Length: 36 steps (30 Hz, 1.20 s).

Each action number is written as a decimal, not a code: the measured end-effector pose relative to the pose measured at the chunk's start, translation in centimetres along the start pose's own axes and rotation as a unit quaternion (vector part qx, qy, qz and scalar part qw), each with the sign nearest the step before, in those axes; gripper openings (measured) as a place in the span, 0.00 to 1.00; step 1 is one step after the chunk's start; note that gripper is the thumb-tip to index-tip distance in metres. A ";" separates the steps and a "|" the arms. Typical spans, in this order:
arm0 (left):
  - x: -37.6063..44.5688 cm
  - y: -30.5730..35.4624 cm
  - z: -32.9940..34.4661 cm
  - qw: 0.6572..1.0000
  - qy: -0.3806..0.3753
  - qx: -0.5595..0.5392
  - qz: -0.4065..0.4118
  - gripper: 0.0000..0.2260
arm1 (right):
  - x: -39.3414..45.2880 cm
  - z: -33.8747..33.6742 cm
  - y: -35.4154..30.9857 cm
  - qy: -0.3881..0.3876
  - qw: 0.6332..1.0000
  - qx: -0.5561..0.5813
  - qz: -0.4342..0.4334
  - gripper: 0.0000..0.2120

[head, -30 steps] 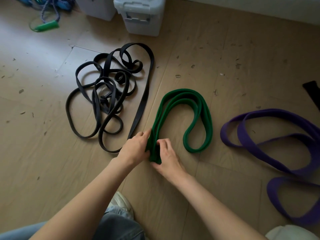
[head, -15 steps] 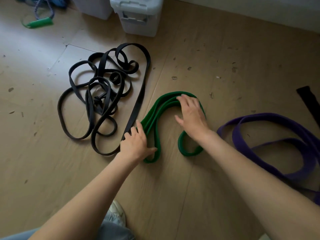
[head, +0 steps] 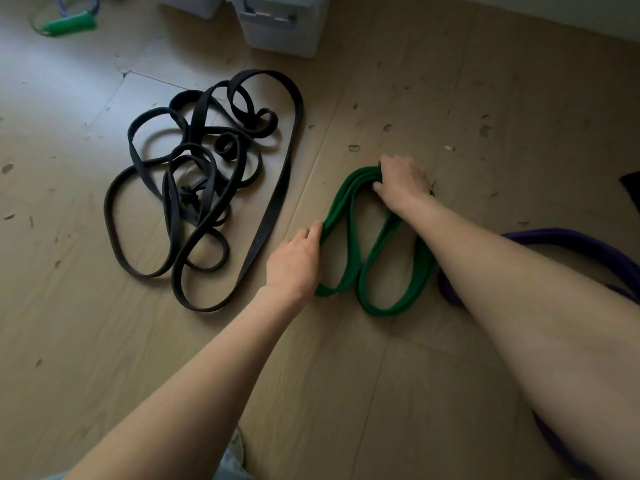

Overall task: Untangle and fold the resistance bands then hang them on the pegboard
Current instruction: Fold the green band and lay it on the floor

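Two hands are working the green band point(head: 349, 268), which is lying on the wood floor point(head: 398, 375) at frame centre, folded into two side-by-side loops. Right hand point(head: 401, 183) is sitting at the band's 12 o'clock end, fingers curled over the bend where the strands bunch together, gripping it. Left hand point(head: 296, 261) is sitting at the band's 9 o'clock side, fingertips and thumb pinching the outer strands of the left loop; palm is facing down, close to the floor. Right forearm is crossing over the right loop's 3 o'clock edge, hiding part of it.

Black bands point(head: 194, 188) are lying in a tangled pile at 9 to 10 o'clock of the green one, near but not touching it; one long strand is running along the pile's right edge from 12 to 6 o'clock, passing just beside the left hand. A knot-like bunch is showing in the pile's middle.

Purple band point(head: 568, 237) is lying at 3 o'clock, mostly hidden behind the right forearm, more of it showing at the frame's 5 o'clock edge. Can't tell whether it is touching the green band.

Grey storage bin point(head: 284, 26) is standing at 12 o'clock, cut off by the frame top, a second bin point(head: 187, 3) just left of it. Green handle point(head: 71, 24) with cord is lying at 11 o'clock, well apart. A dark object point(head: 632, 187) is poking in at the 3 o'clock edge, too cropped to identify.
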<state>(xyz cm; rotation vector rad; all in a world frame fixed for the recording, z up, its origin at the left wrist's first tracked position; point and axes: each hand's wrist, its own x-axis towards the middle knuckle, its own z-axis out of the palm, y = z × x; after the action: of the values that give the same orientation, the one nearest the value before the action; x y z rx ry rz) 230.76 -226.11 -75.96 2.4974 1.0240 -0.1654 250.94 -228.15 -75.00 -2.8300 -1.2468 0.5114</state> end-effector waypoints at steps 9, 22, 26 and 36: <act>-0.3 -0.5 0.3 1.000 0.003 -0.022 -0.005 0.28 | -12.6 3.3 -0.7 -0.016 0.960 0.149 0.235 0.55; -2.1 -0.6 -0.3 0.999 0.011 -0.040 -0.026 0.23 | -14.0 3.8 -1.6 -0.026 0.928 0.311 0.203 0.35; -2.0 -1.5 -0.5 0.999 -0.008 -0.032 -0.021 0.25 | -15.3 4.5 -1.2 -0.025 0.935 0.264 0.234 0.37; -2.3 -0.3 -0.6 0.988 -0.067 -0.127 -0.060 0.26 | -14.7 4.6 -3.6 -0.053 0.918 0.346 0.186 0.32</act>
<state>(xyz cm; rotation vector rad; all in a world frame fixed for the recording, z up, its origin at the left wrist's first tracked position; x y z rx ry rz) 228.88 -227.07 -74.89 2.1683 1.0678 -0.2204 237.72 -236.80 -74.63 -2.4136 -0.3813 0.9087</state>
